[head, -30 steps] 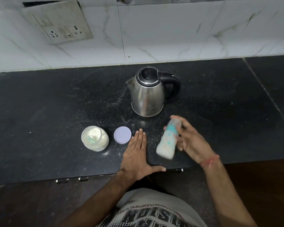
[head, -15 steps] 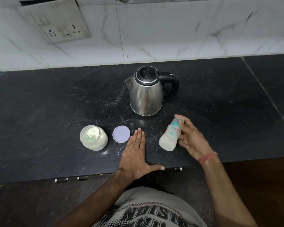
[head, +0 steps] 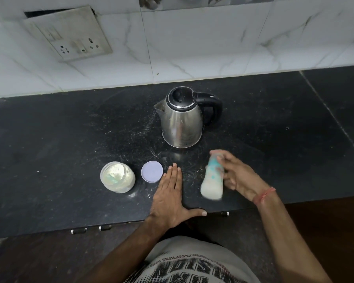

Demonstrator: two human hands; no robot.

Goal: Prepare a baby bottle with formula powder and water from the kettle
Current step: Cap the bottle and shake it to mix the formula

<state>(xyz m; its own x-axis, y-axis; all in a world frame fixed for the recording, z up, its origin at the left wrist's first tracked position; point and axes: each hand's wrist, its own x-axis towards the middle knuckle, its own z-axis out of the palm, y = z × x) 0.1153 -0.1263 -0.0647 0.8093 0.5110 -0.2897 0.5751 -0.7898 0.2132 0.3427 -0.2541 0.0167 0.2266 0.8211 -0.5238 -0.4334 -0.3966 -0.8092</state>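
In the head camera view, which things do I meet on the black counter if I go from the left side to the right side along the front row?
Open formula jar → round lid lying flat → left hand resting flat on the counter → baby bottle, blurred → right hand holding it. The kettle stands further back, so it is left out.

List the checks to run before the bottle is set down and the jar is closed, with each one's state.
1. Baby bottle gripped by the right hand: ok.
2. Bottle contents milky white, mixed: ok; blurred, so lumps cannot be told.
3. Bottle cap sealed: cannot tell, fingers cover it.
4. Left hand flat on the counter, free to act: ok.
5. Formula jar closed: not ok; its lid lies beside it.
6. Kettle upright, lid shut, clear of the bottle: ok.
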